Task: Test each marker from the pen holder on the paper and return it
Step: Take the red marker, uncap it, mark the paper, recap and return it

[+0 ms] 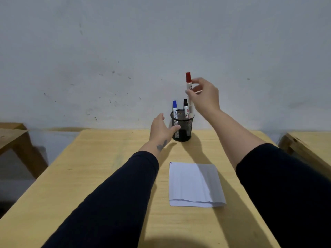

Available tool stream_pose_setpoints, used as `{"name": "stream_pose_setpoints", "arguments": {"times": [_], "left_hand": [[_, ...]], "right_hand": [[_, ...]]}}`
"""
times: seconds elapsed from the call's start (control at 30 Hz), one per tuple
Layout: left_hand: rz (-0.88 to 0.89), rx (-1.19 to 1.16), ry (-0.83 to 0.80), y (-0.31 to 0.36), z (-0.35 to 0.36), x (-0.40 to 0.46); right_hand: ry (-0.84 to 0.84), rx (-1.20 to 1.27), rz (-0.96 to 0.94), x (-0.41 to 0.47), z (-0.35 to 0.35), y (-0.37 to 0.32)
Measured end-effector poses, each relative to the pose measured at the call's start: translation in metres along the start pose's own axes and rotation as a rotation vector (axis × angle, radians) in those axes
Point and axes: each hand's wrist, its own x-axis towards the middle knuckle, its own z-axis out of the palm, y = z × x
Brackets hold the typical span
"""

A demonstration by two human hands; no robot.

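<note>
A black mesh pen holder (184, 129) stands at the far edge of the wooden table (111, 169), against the wall. A blue-capped marker (174, 108) and a black-capped marker (185, 106) stand in it. My right hand (204, 95) grips a red-capped marker (188, 86) upright, its lower end just above the holder's rim. My left hand (161, 128) has spread fingers, the thumb touching the holder's left side. A white sheet of paper (195, 184) lies nearer to me, with small marks at its far left corner.
A grey wall (161, 42) rises right behind the holder. Other wooden tables stand to the left (12, 135) and right (308, 142), with gaps between them and this table.
</note>
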Motion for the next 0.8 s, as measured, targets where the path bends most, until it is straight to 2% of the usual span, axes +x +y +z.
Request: {"name": "stream_pose_setpoints", "arguments": {"times": [0.1,0.2,0.4,0.53,0.6,0.8], "left_hand": [[-0.001,0.02,-0.033,-0.002,0.018,0.016],[-0.008,-0.002,-0.053,-0.007,0.034,0.028],[0.035,-0.082,-0.014,-0.014,0.052,0.041],[0.051,-0.067,-0.004,-0.018,0.054,0.044],[0.052,-0.068,-0.003,-0.019,0.054,0.044],[0.051,-0.063,0.014,-0.021,0.055,0.046]], "right_hand": [[0.018,0.024,0.047,0.023,0.014,0.009],[-0.048,-0.04,0.124,0.03,0.034,0.028],[-0.261,-0.328,0.199,0.03,0.072,0.061],[-0.295,-0.486,0.227,0.034,0.08,0.061],[-0.274,-0.472,0.236,0.036,0.079,0.058],[-0.019,-0.336,0.216,0.041,0.061,0.058]]}}
